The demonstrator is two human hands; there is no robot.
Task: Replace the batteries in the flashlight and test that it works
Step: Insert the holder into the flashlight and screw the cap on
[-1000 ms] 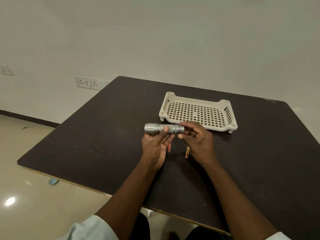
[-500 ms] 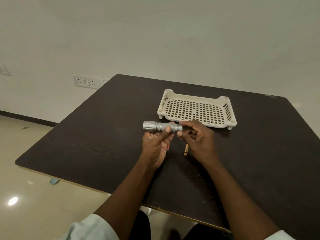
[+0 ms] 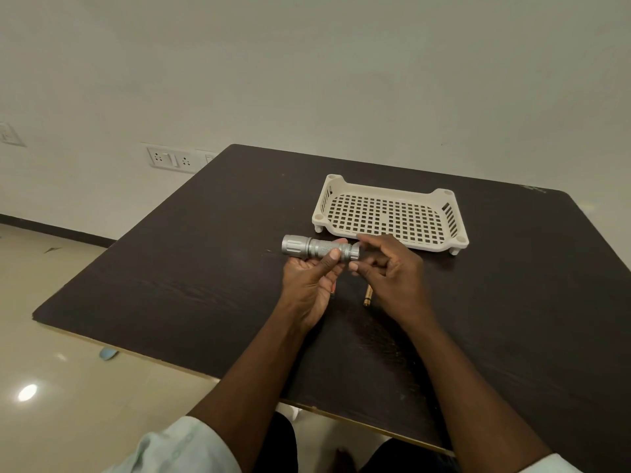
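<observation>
Nearest you: both forearms come in over the table (image 3: 177,261) edge, pale sleeves at the bottom of the view. Your left hand (image 3: 309,281) has its fingers clamped round the knurled body of the flashlight (image 3: 319,247), thumb on top, holding it level above the table, head pointing left. Your right hand (image 3: 386,268) sits at the tail end, fingertips (image 3: 353,266) drawn together just at the tail cap; can't tell if they actually pinch it or hold anything. On the table below: one battery (image 3: 367,296) between your wrists, and a second, reddish one (image 3: 332,288) mostly hidden under the left hand. Beyond the hands, the cream perforated tray (image 3: 444,194) holds nothing. My read: you're working the tail cap. Whether the loose cells are old or new is unclear. Light test not done yet.
</observation>
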